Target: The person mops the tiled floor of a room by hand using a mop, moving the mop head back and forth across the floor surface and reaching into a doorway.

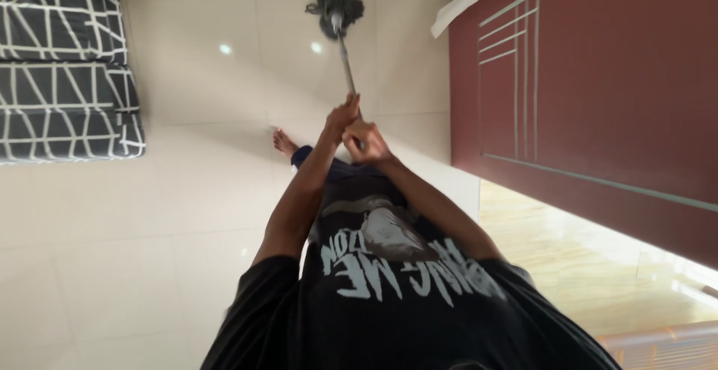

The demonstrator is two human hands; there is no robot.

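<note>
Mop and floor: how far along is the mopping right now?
Done: cannot tell; the pale tiled floor shines evenly, with no clear wet or dry edge. In hand: both hands hold the mop handle, left hand above right hand, the dark mop head on the tiles ahead. Left: cannot be judged from the tiles' look.

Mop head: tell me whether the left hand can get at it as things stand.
Probably not. The left hand is closed on the handle, just ahead of the right hand, and the mop head lies on the tiled floor at the handle's far end. Nothing blocks the way.
</note>
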